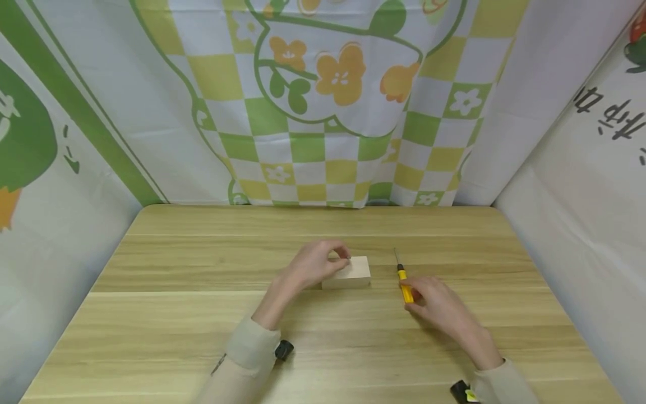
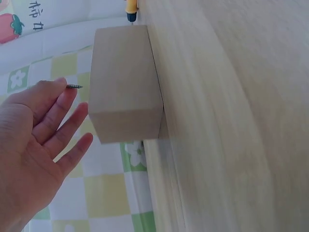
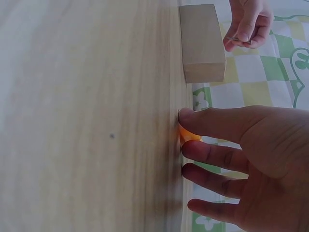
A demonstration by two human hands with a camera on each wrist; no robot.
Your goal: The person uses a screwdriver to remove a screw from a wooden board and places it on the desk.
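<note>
Between thumb and forefinger my left hand (image 1: 314, 264) pinches a small dark screw (image 2: 74, 86), its pointed end showing past the fingertips in the left wrist view. That hand is over a pale wooden block (image 1: 355, 269) lying on the table, with the screw tip near the block's upper face. To the right of the block lies a screwdriver (image 1: 406, 289) with a yellow handle, its thin shaft pointing to the back of the table. My right hand (image 1: 443, 310) has thumb and forefinger on either side of that handle, fingertips down at the tabletop; its other fingers are spread.
The wood-grain table (image 1: 202, 336) has its back edge against a green and yellow checked curtain (image 1: 313, 151). White printed sheets (image 1: 580, 224) hang along both sides. Dark wrist devices (image 1: 284, 350) sit at both cuffs.
</note>
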